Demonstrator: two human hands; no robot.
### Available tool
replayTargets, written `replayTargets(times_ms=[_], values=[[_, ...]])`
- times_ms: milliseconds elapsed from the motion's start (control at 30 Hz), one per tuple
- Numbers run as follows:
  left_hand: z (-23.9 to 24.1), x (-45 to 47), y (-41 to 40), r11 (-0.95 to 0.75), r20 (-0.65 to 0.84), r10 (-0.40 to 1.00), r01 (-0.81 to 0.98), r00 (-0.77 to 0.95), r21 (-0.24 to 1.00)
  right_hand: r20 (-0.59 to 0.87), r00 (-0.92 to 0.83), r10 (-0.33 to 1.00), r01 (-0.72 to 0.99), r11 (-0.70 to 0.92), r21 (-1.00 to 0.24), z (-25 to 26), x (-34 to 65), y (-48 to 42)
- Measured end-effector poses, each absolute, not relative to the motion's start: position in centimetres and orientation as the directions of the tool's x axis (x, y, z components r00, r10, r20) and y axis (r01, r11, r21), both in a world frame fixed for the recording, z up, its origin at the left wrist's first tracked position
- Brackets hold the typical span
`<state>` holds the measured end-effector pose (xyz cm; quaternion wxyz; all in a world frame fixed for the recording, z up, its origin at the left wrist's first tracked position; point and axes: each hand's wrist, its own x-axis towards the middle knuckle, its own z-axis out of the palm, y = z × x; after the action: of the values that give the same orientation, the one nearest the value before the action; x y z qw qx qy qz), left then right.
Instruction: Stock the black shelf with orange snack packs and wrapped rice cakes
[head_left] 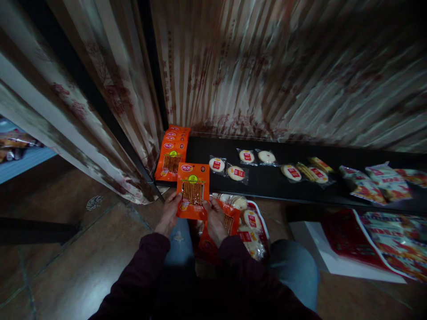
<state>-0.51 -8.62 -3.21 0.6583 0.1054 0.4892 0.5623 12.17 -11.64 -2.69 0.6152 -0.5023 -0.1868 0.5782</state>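
Observation:
An orange snack packet (193,190) with a clear window showing brown sticks is held upright between both hands. My left hand (169,214) grips its lower left edge, and my right hand (215,222) grips its lower right edge. Behind it, a row of matching orange packets (172,151) lies overlapped at the left end of a low black shelf (267,182). Below my hands, a bag (245,226) holds more orange packets and round white wrapped cakes.
Round wrapped cakes (236,172) and yellow bars (320,164) lie along the shelf, with red-white bags (376,182) at its right end. A white box (320,249) with printed wrapping (393,240) sits on the floor at right. Striped curtains (283,66) hang behind. Brown floor tiles (76,258) spread left.

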Motion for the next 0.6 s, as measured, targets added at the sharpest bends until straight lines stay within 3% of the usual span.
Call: replayTargets(times_ms=[367, 600], values=[[-3.4, -2.2, -6.1, 0.249, -0.409, 0.865, -0.461, -0.29, 0.852, -0.317, 0.243, 0.917, -0.441, -0.187, -0.878, -2.6, 10.5, -8.8], [-3.6, -3.7, -2.8, 0.14, -0.192, 0.884, -0.15, -0.427, 0.979, -0.276, 0.26, 0.925, -0.306, -0.192, -0.932, -3.2, 9.3, -6.2]])
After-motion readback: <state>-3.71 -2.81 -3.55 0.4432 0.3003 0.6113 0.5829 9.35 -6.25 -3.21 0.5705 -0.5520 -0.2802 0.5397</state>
